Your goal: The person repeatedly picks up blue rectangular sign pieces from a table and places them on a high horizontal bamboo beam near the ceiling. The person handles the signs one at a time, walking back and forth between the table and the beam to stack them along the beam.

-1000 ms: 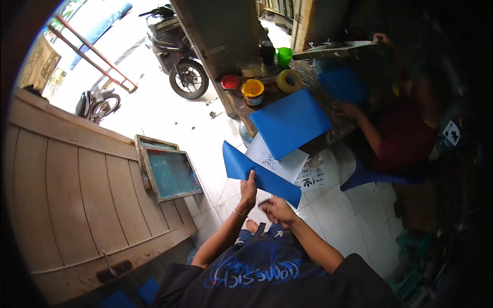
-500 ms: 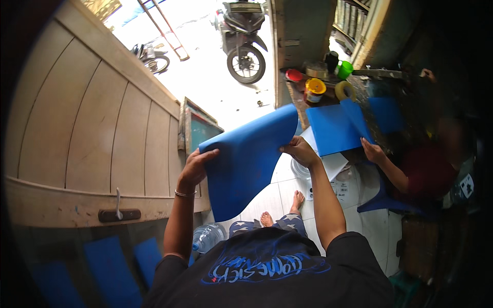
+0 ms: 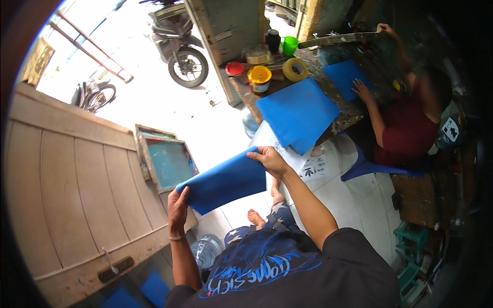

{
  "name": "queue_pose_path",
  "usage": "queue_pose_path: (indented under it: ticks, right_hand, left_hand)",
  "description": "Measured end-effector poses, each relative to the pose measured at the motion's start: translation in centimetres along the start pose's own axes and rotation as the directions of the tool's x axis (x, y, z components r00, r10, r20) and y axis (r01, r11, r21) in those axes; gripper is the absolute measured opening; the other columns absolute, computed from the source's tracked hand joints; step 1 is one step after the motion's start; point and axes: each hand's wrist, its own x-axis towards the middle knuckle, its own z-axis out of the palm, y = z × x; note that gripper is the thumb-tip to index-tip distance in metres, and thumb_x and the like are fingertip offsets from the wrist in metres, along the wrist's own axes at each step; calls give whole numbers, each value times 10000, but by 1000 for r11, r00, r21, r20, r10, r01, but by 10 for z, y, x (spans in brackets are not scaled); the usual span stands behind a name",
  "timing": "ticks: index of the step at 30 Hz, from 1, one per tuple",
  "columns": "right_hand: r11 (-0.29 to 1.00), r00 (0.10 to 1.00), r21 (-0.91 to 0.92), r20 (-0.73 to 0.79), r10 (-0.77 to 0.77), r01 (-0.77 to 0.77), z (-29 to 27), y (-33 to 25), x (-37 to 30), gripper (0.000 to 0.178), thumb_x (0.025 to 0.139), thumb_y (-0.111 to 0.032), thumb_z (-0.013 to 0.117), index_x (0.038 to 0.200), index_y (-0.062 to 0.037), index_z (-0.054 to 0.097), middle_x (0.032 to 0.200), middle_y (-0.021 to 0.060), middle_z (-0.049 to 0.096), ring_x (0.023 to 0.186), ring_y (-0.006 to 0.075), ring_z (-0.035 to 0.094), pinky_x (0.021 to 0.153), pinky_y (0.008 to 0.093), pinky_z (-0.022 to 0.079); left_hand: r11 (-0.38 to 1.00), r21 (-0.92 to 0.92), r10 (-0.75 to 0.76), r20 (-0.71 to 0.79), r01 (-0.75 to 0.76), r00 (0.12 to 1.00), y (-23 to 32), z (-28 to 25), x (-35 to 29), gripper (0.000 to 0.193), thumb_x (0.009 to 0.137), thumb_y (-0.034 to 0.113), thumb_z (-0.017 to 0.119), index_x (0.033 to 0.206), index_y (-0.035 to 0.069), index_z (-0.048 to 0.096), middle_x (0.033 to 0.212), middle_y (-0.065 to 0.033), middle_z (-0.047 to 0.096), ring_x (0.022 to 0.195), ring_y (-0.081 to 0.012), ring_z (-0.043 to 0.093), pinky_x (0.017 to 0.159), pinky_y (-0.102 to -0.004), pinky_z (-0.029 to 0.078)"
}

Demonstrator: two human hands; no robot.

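A flexible blue sheet (image 3: 228, 180) hangs in front of my legs, held by its two ends. My left hand (image 3: 177, 206) pinches its left end, thumb on top. The upper right corner is gripped between the thumb and fingers of my right hand (image 3: 271, 161). More blue sheets (image 3: 298, 114) lie stacked at the near edge of the worktable, beyond my right hand. Farther right, a co-worker's hand (image 3: 363, 92) rests on another blue sheet (image 3: 341, 77); their other hand (image 3: 385, 30) is on a long dark bar (image 3: 344, 38).
On the worktable (image 3: 343, 123) stand a yellow-topped tub (image 3: 259, 79), a tape roll (image 3: 295, 70), a red lid (image 3: 234, 69) and a green mug (image 3: 290, 46). A wooden door (image 3: 61, 190) and a framed screen (image 3: 167, 159) are at left. A water jug (image 3: 207, 250) stands near my legs.
The view has swung right. My held sheet has come lower and shows less of its face. The co-worker's hand has left the lifted sheet on the stack and moved to the farther one.
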Motion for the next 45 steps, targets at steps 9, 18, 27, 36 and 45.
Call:
queue_pose_path:
  ticks: [9, 18, 27, 36, 45]
  right_hand:
    - [123, 890, -941, -338, -305, -315, -242, -39, 119, 379, 742, 0, 539, 1106, -100, 573, 1022, 166, 579, 984, 349, 557, 845, 416, 469]
    - [-402, 995, -915, -59, 80, -22, -305, -107, 205, 429, 721, -10, 604, 1132, -123, 562, 1253, 199, 423, 1166, 344, 430, 938, 447, 398]
    - [-375, 945, -909, 58, 323, 184, -308, -129, 205, 300, 654, -39, 655, 945, -113, 664, 919, 145, 633, 973, 277, 586, 949, 530, 337]
    - [-218, 695, -949, 1, 719, 227, -226, -212, 93, 275, 674, -90, 643, 947, -58, 657, 917, 129, 657, 888, 297, 618, 753, 368, 480]
    - [309, 964, -949, 22, 263, -63, -98, -236, -115, 242, 814, -113, 614, 999, 43, 596, 882, 148, 651, 801, 211, 606, 739, 322, 450]
  left_hand:
    - [863, 498, 16, -202, 88, 979, 26, 50, 39, 227, 921, 94, 515, 1110, -33, 512, 947, -40, 601, 857, -84, 532, 774, -226, 429]
    - [723, 626, 76, -491, 291, 868, 59, 70, 35, 124, 904, 79, 538, 974, -23, 548, 801, 9, 562, 699, -44, 449, 632, -189, 382]
    - [804, 526, 14, -484, 278, 875, 54, 83, 60, 138, 911, 83, 536, 985, -30, 562, 830, 1, 582, 731, -53, 485, 667, -199, 404]
    - [854, 507, 101, -379, 115, 920, 43, 74, 66, 171, 911, 85, 538, 1025, -40, 561, 868, -8, 595, 763, -61, 502, 697, -198, 406]
    - [856, 491, 235, -90, -163, 968, 34, 37, 62, 133, 914, 88, 525, 920, -44, 537, 803, -28, 581, 733, -71, 486, 682, -215, 411]
